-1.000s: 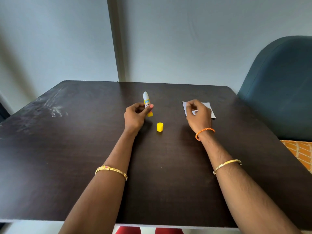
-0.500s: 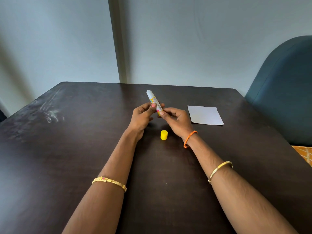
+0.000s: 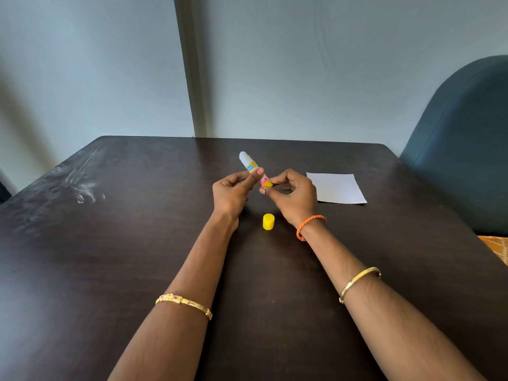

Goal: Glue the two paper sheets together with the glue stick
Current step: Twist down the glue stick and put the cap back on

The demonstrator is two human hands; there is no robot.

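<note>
**Uncapped glue stick held in both hands over the desk**

The left hand (image 3: 233, 192) grips the glue stick (image 3: 254, 168) mid-barrel, tip tilted toward 11 o'clock. The right hand (image 3: 292, 195) pinches its yellow base, partly hidden by fingers (image 3: 264, 190). The yellow cap (image 3: 268, 221) stands at 6 o'clock of the hands. White paper (image 3: 336, 187) lies at 3 o'clock; whether one sheet or two is unclear.

Both forearms reach forward, the left hand (image 3: 233, 192) with curled fingers and raised thumb, the right hand (image 3: 292, 195) pinching with thumb and forefinger, seemingly its only grip.
</note>
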